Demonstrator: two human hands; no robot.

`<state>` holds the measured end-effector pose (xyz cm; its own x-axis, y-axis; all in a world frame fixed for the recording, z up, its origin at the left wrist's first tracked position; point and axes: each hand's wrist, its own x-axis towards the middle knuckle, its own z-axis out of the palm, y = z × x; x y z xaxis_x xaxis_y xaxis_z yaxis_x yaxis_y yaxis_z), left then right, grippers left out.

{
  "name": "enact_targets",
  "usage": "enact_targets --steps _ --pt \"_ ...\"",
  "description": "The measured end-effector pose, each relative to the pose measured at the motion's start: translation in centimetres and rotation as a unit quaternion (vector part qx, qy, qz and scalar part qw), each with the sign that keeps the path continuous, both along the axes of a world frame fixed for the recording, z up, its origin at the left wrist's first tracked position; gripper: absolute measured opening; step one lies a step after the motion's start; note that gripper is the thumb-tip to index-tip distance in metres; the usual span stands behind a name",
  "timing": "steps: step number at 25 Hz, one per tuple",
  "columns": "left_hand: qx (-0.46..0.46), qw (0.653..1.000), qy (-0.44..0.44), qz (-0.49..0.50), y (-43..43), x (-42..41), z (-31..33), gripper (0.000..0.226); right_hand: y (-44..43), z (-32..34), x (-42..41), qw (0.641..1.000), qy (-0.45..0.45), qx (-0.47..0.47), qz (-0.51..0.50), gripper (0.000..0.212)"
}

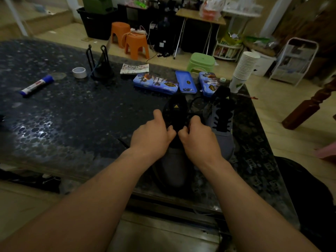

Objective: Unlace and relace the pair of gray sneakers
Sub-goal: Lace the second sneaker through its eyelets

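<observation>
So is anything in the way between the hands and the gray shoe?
Nothing visible is. The left hand and right hand are on the near gray fabric sneaker, fingers seemingly pinching its black lace. The second gray sneaker lies beside it to the right, the blue printed tins beyond.

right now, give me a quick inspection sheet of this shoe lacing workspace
surface: dark speckled table, glare at left
job's things: near sneaker under both hands; laced sneaker beside it
clutter: marker, tape roll, blue tins, paper cups
hands: left hand and right hand appear to pinch the near sneaker's lace
cables: power strip with cords on an orange stool
surroundings: green stool, folding table, tiled floor
</observation>
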<state>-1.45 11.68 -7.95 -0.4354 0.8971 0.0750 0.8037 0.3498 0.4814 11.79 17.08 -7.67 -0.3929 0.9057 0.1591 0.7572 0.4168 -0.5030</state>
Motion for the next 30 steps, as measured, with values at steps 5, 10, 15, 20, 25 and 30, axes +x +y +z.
enact_targets --steps 5,10,15,20,25,30 --pt "-0.037 0.99 -0.127 -0.05 -0.3 -3.1 0.5 0.029 1.3 0.3 1.1 0.987 0.088 -0.135 -0.026 0.04" --pt "0.074 0.987 -0.14 -0.028 0.6 -6.2 2.5 0.019 5.1 1.6 0.6 0.81 0.43 -0.38 -0.122 0.029" --pt "0.145 0.969 -0.193 -0.052 3.1 -5.0 3.8 0.01 7.2 2.9 -1.1 0.766 0.396 -0.487 -0.139 0.028" --pt "0.151 0.977 -0.103 -0.109 3.9 -7.6 5.3 0.009 8.0 2.9 -0.5 0.758 0.466 -0.431 -0.152 0.024" --pt "0.134 0.99 0.05 -0.02 3.9 -7.2 4.2 0.01 7.4 2.3 -0.7 0.761 0.489 -0.406 -0.129 0.008" --pt "0.04 0.992 -0.085 0.081 -0.3 -1.9 0.7 0.046 4.9 1.4 0.3 0.855 0.378 -0.342 -0.095 0.008"
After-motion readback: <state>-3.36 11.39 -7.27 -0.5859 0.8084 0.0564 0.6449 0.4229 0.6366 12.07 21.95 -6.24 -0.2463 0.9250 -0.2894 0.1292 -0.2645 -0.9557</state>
